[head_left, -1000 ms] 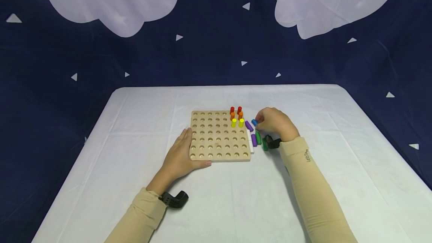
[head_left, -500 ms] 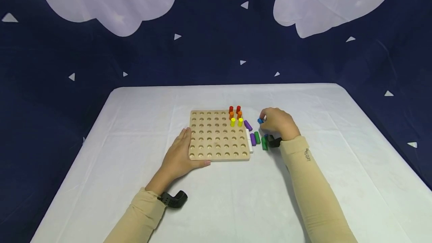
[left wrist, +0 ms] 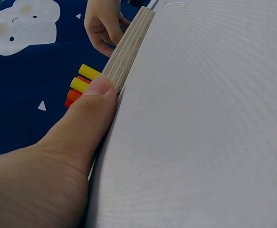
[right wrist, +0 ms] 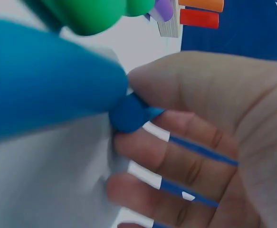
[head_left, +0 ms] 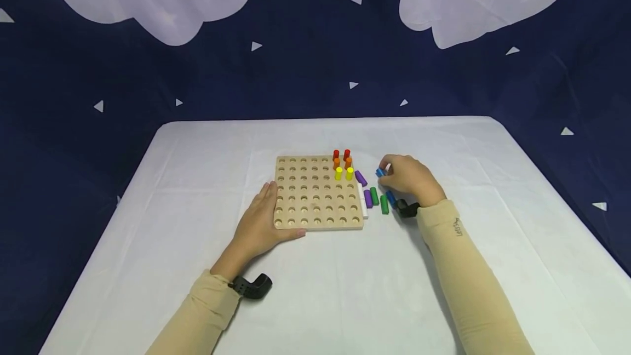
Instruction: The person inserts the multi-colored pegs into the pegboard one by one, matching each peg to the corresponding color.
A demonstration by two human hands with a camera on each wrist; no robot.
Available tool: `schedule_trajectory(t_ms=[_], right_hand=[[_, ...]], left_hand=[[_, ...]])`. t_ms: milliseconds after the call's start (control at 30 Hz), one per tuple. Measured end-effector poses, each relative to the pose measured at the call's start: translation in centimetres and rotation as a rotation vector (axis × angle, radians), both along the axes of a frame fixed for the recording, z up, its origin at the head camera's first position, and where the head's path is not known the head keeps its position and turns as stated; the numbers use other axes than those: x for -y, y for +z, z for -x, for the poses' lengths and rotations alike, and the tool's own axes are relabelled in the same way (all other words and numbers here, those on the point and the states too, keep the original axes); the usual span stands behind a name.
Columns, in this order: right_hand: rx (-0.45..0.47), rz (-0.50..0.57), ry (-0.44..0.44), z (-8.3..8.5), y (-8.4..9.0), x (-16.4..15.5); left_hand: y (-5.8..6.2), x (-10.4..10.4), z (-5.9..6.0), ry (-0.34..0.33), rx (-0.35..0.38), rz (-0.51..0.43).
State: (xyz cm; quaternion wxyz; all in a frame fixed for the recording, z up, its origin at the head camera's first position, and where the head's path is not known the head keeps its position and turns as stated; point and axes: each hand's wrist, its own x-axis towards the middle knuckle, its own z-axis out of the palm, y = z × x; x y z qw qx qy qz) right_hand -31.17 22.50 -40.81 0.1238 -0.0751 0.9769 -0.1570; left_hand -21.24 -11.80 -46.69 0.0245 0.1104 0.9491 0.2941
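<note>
**Blue peg pinched at the far right of the pegboard**

Nearest: two beige sleeves on the white table [head_left: 148, 267]. Left hand [head_left: 258, 223] lies flat on the cloth, fingers straight and together, thumb along the near-left edge of the wooden pegboard [head_left: 317, 193]; the left wrist view shows the thumb pressed against the board's side.

Just right of the board, loose pegs lie on the cloth: a white peg [head_left: 364, 207] against the board's edge, a purple peg [head_left: 368, 198], two green pegs [head_left: 374, 196] [head_left: 384, 204], and a second blue peg [head_left: 390, 198] beside the right wrist.

Farther out, right hand [head_left: 406, 177] pinches a blue peg [head_left: 380, 171] in its fingertips, close above the table, apart from the board. Another purple peg [head_left: 361, 178] lies between hand and board.

Board's far right corner: yellow pegs [head_left: 344, 173], orange pegs [head_left: 342, 162] and red pegs [head_left: 341, 153] stand upright in pairs.
</note>
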Motion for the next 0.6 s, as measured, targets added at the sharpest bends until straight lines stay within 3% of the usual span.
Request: schedule_trajectory(t_ms=[300, 600], right_hand=[[-0.037, 0.060, 0.015, 0.29, -0.64, -0.79], [-0.066, 0.069, -0.016, 0.41, 0.00, -0.64]], left_hand=[[-0.27, 0.10, -0.04, 0.013, -0.006, -0.007], [-0.31, 0.00, 0.27, 0.010, -0.007, -0.009]])
